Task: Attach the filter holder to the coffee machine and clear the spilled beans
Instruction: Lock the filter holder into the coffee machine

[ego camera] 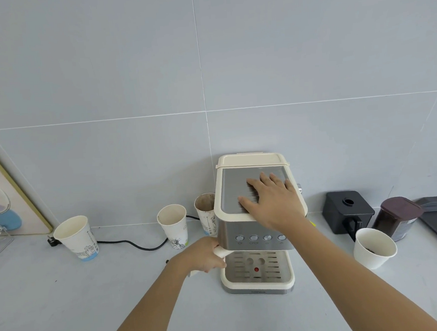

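Right hand [271, 200] flat, fingers spread, palm down on top of the machine [257, 222], arm reaching in from 5 o'clock. Left hand [205, 255] closed round the cream handle [222, 253] of the filter holder, at the machine's 9 o'clock side under the front panel; forearm comes up from 6 o'clock. Holder's head hidden beneath the machine. One loose bean [167, 261] on the surface [54, 306] at 9 o'clock of the left wrist.
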